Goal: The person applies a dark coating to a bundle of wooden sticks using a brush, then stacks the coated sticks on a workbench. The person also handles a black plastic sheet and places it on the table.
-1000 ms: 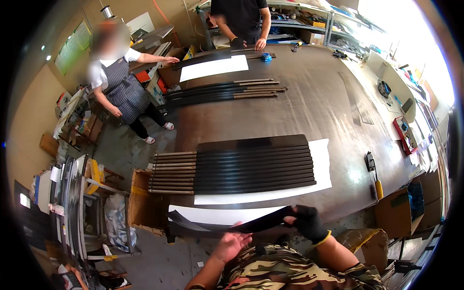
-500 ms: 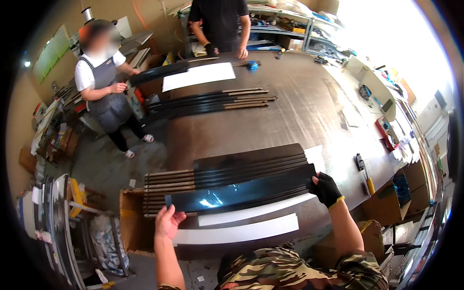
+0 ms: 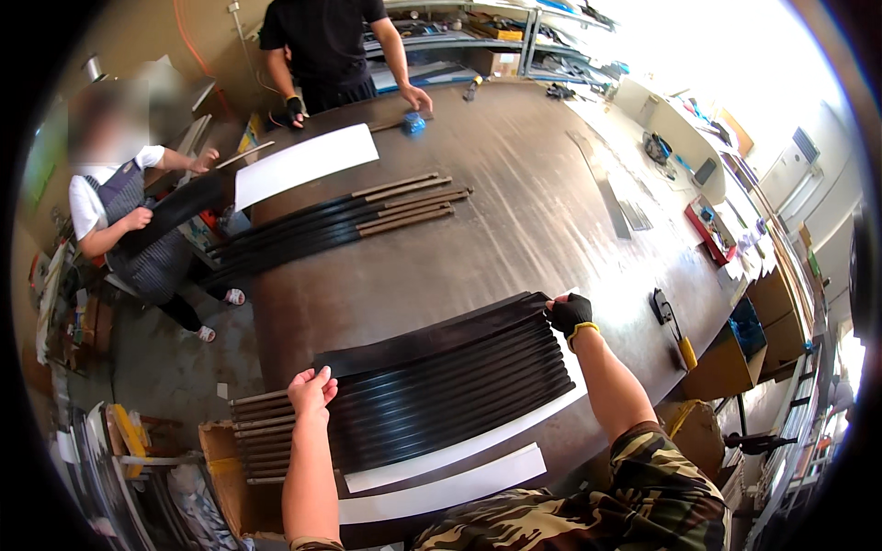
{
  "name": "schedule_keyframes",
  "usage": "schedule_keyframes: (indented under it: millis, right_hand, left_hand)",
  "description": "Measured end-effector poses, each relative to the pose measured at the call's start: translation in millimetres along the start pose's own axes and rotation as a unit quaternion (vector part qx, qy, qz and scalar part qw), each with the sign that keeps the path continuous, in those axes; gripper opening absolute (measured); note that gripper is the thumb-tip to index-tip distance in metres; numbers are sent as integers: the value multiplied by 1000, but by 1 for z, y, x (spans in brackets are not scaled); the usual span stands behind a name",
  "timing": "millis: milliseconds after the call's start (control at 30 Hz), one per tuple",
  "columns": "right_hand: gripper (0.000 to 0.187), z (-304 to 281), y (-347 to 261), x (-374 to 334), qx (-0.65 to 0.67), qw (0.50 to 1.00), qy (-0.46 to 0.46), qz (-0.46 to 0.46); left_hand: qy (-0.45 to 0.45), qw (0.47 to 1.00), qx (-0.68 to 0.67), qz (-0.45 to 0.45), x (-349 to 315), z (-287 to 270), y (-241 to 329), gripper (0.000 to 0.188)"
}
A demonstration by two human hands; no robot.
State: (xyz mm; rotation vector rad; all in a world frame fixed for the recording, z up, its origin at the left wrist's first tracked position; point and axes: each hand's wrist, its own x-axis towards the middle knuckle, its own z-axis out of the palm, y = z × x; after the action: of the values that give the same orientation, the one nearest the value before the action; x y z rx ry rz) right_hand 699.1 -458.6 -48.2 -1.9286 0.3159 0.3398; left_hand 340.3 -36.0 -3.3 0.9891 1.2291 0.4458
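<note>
A long, flat black sheet stretches between my hands along the far side of a row of black-covered rods. My bare left hand pinches its left end, above the bare brown rod ends. At the right end, my right hand, in a black fingerless glove with a yellow cuff, grips the sheet's corner. The rods lie side by side, black over most of their length. White strips lie at the row's near side.
Across the brown table lie more black-covered rods, a white sheet and a blue tape roll. Two people stand at the far side. A yellow-handled tool and a red box are at the right.
My hands have carried the black sheet from the near side of the rods to the far side. The view has shifted. The person at left has drawn another black sheet off the table.
</note>
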Motion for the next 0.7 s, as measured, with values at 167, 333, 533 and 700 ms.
schedule_keyframes:
  millis: [167, 333, 533, 700]
  right_hand:
    - [13, -4, 8, -9, 52, 997, -51, 16]
    - [23, -16, 21, -17, 25, 994, -96, -35]
    - [29, -6, 20, -30, -15, 992, -90, -82]
    - [31, -1, 24, -29, -78, 991, -80, -75]
  left_hand:
    - [30, 999, 40, -12, 6, 0, -6, 27]
    - [27, 999, 17, -17, 9, -11, -5, 29]
    - [30, 999, 11, -12, 6, -22, -3, 31]
    - [29, 1000, 5, -10, 6, -30, -4, 31]
